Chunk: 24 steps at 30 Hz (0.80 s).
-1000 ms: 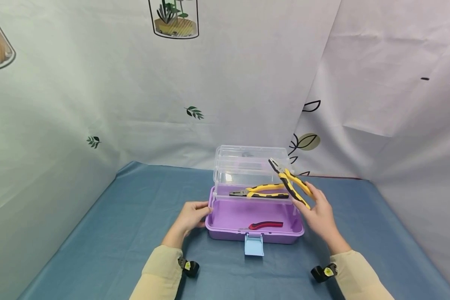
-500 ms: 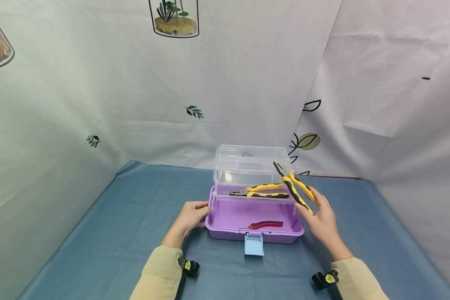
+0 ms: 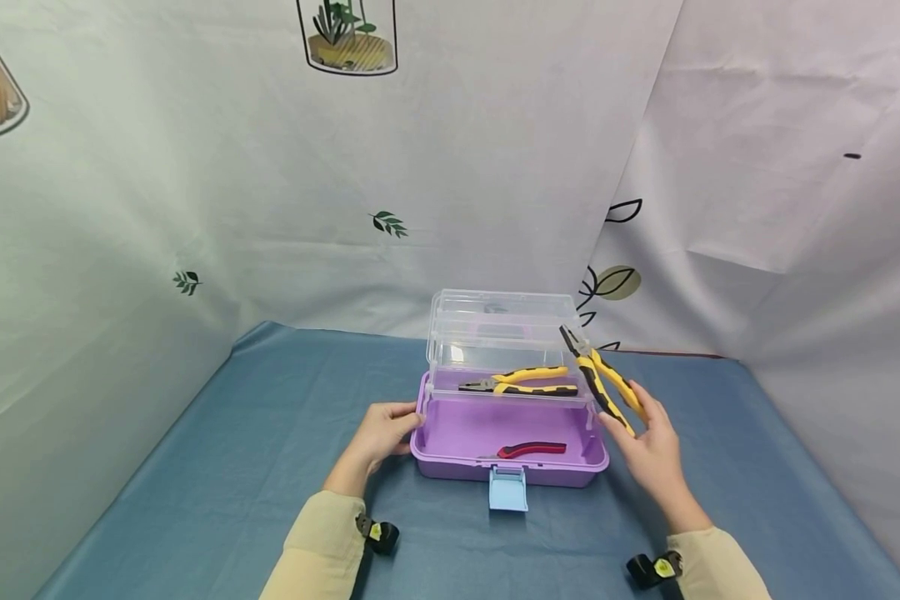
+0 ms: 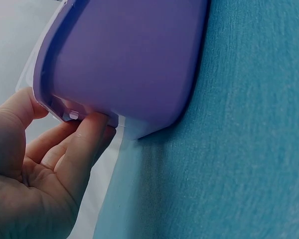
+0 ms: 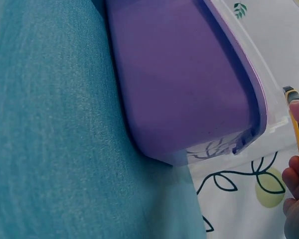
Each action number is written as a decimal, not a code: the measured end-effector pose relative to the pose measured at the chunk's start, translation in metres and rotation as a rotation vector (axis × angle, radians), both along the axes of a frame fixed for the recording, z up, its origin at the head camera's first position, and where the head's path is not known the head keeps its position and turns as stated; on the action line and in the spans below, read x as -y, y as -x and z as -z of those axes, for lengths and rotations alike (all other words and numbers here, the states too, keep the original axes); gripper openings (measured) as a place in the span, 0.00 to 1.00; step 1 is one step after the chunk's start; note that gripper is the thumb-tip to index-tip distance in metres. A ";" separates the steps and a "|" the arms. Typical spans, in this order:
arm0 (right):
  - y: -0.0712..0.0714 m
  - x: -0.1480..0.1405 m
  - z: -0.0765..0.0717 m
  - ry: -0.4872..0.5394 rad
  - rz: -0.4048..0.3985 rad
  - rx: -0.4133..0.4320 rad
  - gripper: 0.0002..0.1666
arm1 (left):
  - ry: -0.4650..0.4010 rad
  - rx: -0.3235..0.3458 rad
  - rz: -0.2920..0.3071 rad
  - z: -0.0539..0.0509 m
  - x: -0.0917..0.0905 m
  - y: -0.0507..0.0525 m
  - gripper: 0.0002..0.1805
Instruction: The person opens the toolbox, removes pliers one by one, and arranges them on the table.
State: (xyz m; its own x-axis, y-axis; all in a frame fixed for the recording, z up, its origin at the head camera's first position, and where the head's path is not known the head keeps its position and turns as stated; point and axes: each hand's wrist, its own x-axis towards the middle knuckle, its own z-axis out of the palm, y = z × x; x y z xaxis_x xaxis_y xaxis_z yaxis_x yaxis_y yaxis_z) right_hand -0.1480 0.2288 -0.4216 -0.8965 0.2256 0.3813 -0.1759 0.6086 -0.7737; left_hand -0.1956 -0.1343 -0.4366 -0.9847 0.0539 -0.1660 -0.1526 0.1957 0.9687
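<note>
From where I sat at the remote screen, a purple toolbox [image 3: 457, 425] rested on a blue cloth [image 3: 300, 383], its front towards the person; with the toolbox as the clock's centre, 12 o'clock pointed away from them. Its clear lid [image 3: 506, 332] stood raised at 12 o'clock, and a pale blue latch [image 3: 508, 493] hung down at 6.

At 9 o'clock the left hand [image 3: 378, 433] pinched the toolbox's end, thumb at the rim and fingers curled against the outer wall, as my left wrist view also showed.

At 3 o'clock the right hand [image 3: 654, 446] gripped the raised pliers [image 3: 599, 390] by their yellow-and-black handles, which were spread apart. Their nose tilted up towards 11 o'clock, near the lid's right edge.

Inside the toolbox, just short of 5 o'clock, a red-handled tool [image 3: 531, 450] lay by the front wall. A second pair of yellow-and-black pliers [image 3: 536, 390] lay crosswise towards 12 o'clock, nose at the left; I could not tell whether clear plastic was under or before it.

Pale, leaf-printed fabric [image 3: 450, 167] hung beyond.
</note>
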 end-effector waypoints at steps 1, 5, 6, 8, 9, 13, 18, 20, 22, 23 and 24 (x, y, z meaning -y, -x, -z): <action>-0.001 0.000 0.000 0.004 0.005 0.004 0.41 | 0.003 -0.001 -0.001 0.000 0.000 0.000 0.20; -0.003 -0.002 0.000 0.009 0.032 0.017 0.41 | 0.022 -0.004 -0.007 0.000 0.000 0.000 0.20; -0.003 -0.002 -0.001 0.011 0.039 0.019 0.41 | 0.027 -0.005 -0.006 0.000 0.000 0.000 0.20; -0.005 -0.003 -0.001 0.013 0.055 0.027 0.41 | 0.033 -0.004 -0.008 -0.001 0.000 0.000 0.20; -0.006 -0.003 -0.001 0.015 0.061 0.033 0.42 | 0.034 -0.004 -0.008 -0.001 0.000 0.000 0.20; -0.007 -0.005 0.000 0.017 0.075 0.035 0.42 | 0.038 -0.001 -0.009 -0.002 0.000 0.000 0.20; -0.007 -0.008 0.003 0.045 0.079 0.010 0.41 | 0.037 -0.002 -0.009 -0.002 0.000 0.000 0.20; -0.007 -0.008 0.004 0.060 0.086 0.010 0.40 | 0.036 -0.001 -0.008 -0.002 0.000 0.000 0.20; -0.008 -0.009 0.005 0.065 0.095 0.015 0.41 | 0.034 0.000 -0.009 -0.001 0.000 0.000 0.20; -0.008 -0.009 0.005 0.066 0.100 0.019 0.41 | 0.033 0.000 -0.009 -0.001 0.000 0.000 0.20; -0.008 -0.010 0.006 0.067 0.105 0.024 0.41 | 0.031 0.000 -0.008 -0.001 0.000 0.000 0.20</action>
